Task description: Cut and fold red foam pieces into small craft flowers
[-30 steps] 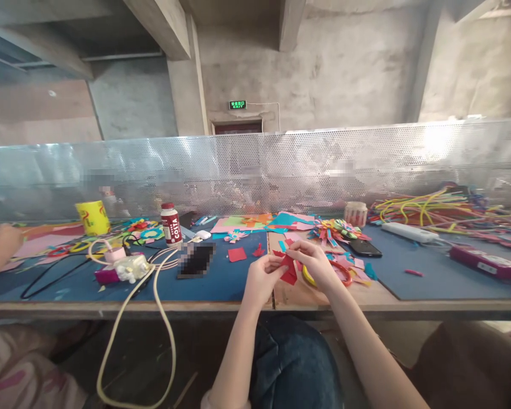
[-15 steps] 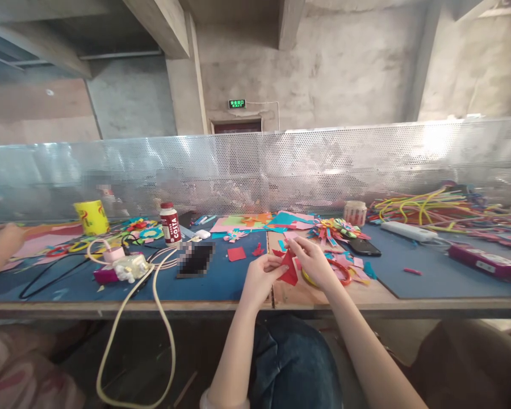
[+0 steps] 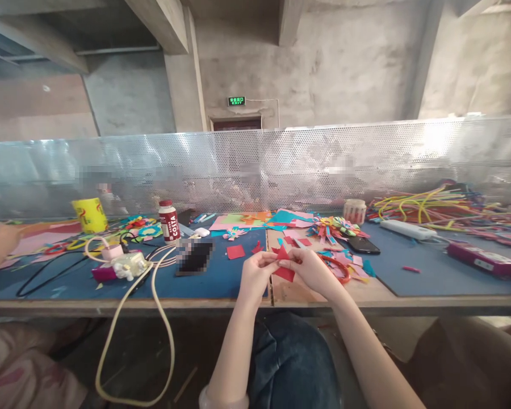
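Note:
A piece of red paper with folded, pointed corners is pinched between both hands above the table's front edge. My left hand grips its left side, thumb on the near face. My right hand holds the right side, its thumb and fingers close to the left hand's fingertips. Part of the paper is hidden behind the fingers. A flat red paper square lies on the blue mat to the left, with a small red folded piece beside it. Orange-handled scissors lie partly behind my right hand.
Coloured paper sheets and paper flowers lie at the back. A red-capped bottle, a yellow roll, a looped cable and a blurred dark device are leftward. Rightward are a phone, a jar and a power strip.
My right hand has moved down and its fingers have come in closer to the left hand. The red paper is turned and now shows less between the hands.

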